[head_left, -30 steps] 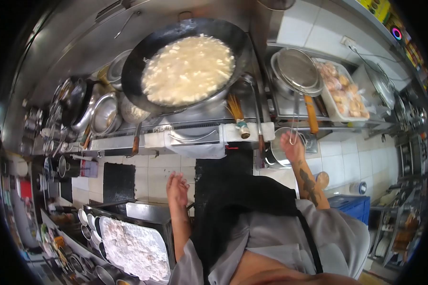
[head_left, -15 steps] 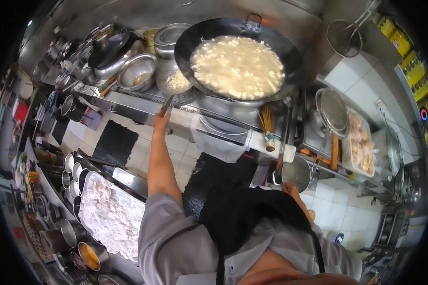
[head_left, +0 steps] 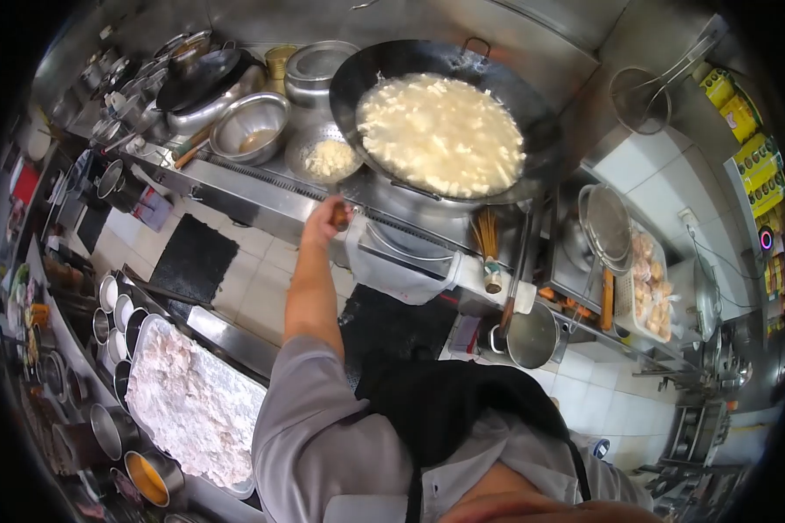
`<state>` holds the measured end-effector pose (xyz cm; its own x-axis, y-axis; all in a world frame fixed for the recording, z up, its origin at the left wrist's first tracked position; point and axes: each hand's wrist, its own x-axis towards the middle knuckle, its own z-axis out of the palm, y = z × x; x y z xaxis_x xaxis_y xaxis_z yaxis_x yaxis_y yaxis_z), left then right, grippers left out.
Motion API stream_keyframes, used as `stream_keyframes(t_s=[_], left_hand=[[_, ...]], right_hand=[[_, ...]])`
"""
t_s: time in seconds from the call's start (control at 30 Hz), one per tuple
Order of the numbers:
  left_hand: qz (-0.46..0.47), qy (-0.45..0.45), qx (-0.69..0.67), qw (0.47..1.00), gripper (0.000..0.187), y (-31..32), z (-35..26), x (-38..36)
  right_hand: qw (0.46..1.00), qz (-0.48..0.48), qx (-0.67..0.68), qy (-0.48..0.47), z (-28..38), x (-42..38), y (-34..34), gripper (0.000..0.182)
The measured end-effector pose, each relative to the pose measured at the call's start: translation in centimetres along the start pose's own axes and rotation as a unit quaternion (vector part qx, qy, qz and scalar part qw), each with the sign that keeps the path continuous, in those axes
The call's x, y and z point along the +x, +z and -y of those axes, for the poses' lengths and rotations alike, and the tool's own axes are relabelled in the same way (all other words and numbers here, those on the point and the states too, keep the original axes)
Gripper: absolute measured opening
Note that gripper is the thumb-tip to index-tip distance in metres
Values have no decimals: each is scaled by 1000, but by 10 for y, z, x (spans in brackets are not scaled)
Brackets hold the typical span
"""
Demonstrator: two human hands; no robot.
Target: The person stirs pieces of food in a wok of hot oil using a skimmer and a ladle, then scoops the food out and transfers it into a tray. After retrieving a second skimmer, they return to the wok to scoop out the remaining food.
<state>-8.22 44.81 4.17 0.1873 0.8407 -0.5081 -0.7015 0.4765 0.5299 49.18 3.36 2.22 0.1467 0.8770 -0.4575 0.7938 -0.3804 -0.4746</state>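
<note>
My left hand point(head_left: 324, 220) is closed around a wooden handle at the front edge of the stove. Just beyond it lies a perforated skimmer point(head_left: 301, 155) with pale chopped pieces point(head_left: 330, 160) in its bowl; the handle appears to belong to it, though the join is hard to see. Right beside the skimmer, a large black wok point(head_left: 532, 131) holds cloudy liquid full of pale cut pieces point(head_left: 440, 131). My right hand is out of sight, past the black apron.
Left of the skimmer are a steel bowl point(head_left: 250, 128) and a lidded pot point(head_left: 321, 71). A bamboo brush point(head_left: 488, 253) lies at the stove front. To the right are a round mesh strainer point(head_left: 604, 222) and a pot point(head_left: 532, 336). A tray of white, floury-looking food point(head_left: 196, 401) stands at lower left.
My left hand has moved right and closer to me along the stove edge, still on the handle. My right hand, earlier near the pot at right, has gone out of view. The camera has shifted slightly.
</note>
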Motion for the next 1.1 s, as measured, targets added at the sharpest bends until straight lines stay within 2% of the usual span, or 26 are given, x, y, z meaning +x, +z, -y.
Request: stream_keyframes(t_s=[0.03,0.13,0.27,0.37,0.4,0.47,0.6,0.67,0.73,0.8,0.83,0.87,0.9,0.93,0.97,1.0,1.03,1.07,1.1], left_hand=[[-7,-9,5,1000,10,-16,4,34],[25,-59,-77,995,10,5,-10,15],[-20,-36,-18,999,11,-2,7,8],[-47,24,25,998,11,1,2,17],[-40,13,8,999,11,0,-1,12],[-27,-13,-23,999,10,6,-9,-12],[-24,37,43,998,12,8,-34,-65],[-50,60,30,997,12,12,-55,-93],[-47,89,27,995,15,27,-78,-128],[-52,53,6,997,13,32,-103,-159],[-100,148,95,979,13,72,-98,-204],[-69,117,69,988,17,53,-116,-203],[-35,148,70,986,22,46,-125,-210],[-67,188,84,976,24,88,-114,-247],[10,172,114,978,24,62,-134,-248],[-10,159,87,983,24,64,-142,-257],[-16,109,114,987,21,78,-149,-272],[-66,147,156,974,19,107,-140,-290],[-34,158,165,973,16,142,-118,-312]], right_hand=[[1000,3,1,3,0,-2,0,27],[1000,12,5,15,-2,-7,3,27],[999,21,14,28,-5,-14,10,27],[999,29,19,36,-6,-20,15,28],[999,30,22,37,-4,-21,17,28],[998,33,32,40,-8,-23,23,28],[997,41,56,44,-24,-29,47,28],[996,44,63,33,-39,-27,63,28],[997,43,57,-8,-67,-22,87,29],[995,26,29,-89,-103,-20,119,29],[995,20,35,-90,-113,-21,129,29],[996,22,57,-57,-111,-25,131,29],[990,46,126,38,-86,-35,115,31],[971,56,190,135,-54,-46,94,33],[968,50,203,137,-62,-49,99,35],[965,44,215,140,-72,-54,108,36],[963,33,228,140,-72,-65,104,35],[960,24,239,141,-68,-75,99,33],[965,37,211,148,-69,-77,99,30]])
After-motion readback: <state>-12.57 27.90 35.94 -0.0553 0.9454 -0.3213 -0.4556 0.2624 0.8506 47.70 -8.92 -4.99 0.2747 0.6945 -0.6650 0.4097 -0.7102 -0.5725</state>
